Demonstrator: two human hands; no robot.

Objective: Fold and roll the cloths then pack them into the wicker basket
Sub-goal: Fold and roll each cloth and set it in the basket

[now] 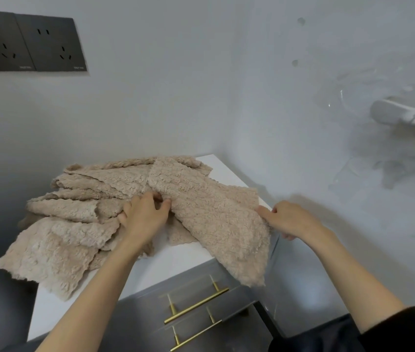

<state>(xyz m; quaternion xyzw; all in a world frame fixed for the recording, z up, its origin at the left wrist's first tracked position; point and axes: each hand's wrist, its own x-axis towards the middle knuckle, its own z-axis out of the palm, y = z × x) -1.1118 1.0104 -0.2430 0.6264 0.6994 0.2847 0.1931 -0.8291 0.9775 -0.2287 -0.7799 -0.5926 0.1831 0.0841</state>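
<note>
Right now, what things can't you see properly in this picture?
All from the head view:
- Wicker basket: nowhere in the frame.
- Pile of cloths: the layers overlap, so I can't count them.
- Right hand: its fingertips are tucked behind the held cloth.
- White object on the wall: blurred and behind clear film, so I can't tell what it is.
- Lower drawer handle: cut off by the bottom edge.
</note>
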